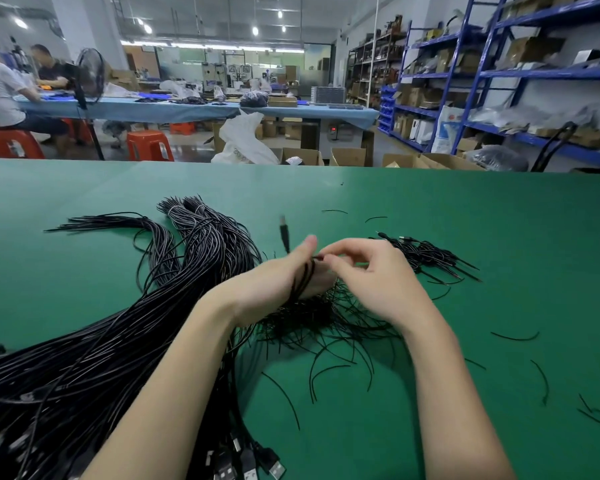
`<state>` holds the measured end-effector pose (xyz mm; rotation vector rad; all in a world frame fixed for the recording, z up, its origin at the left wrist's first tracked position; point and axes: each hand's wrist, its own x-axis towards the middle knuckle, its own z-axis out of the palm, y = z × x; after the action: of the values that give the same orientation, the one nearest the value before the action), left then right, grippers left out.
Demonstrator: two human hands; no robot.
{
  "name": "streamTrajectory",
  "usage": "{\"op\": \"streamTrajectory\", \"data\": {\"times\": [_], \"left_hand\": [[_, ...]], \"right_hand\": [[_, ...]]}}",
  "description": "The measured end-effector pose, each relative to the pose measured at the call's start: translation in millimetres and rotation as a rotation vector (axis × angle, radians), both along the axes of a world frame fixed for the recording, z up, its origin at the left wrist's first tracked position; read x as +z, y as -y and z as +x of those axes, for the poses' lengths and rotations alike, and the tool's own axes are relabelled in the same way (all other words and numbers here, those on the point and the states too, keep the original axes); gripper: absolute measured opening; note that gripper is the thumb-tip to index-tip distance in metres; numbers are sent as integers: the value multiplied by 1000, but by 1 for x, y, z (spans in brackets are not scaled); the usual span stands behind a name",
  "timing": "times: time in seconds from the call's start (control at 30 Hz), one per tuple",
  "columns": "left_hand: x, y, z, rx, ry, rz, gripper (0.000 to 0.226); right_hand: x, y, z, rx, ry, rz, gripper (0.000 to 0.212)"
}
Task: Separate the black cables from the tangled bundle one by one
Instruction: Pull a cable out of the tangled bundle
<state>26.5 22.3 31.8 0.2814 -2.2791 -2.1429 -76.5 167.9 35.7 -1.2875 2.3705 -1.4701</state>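
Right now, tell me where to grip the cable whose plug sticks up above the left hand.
Pinch the cable on its bare stretch just below the raised plug, coming from the right with the right hand. That end stands clear above the left hand; lower down it merges into the held strands.

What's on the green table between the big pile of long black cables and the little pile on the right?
In the head view, both hands, left and right, pinching thin black cables, lie between the big bundle and the small pile.

No text, label, brand or number is legible anywhere in this view.
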Motion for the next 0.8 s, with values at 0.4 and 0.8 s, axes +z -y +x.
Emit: {"op": "streamTrajectory", "data": {"times": [0.4, 0.8], "left_hand": [[12, 8, 8, -20, -123, 292, 82], [13, 3, 7, -92, -99, 208, 69]], "right_hand": [[-5, 7, 8, 30, 258, -178, 26], [-2, 8, 15, 104, 334, -103, 33]]}}
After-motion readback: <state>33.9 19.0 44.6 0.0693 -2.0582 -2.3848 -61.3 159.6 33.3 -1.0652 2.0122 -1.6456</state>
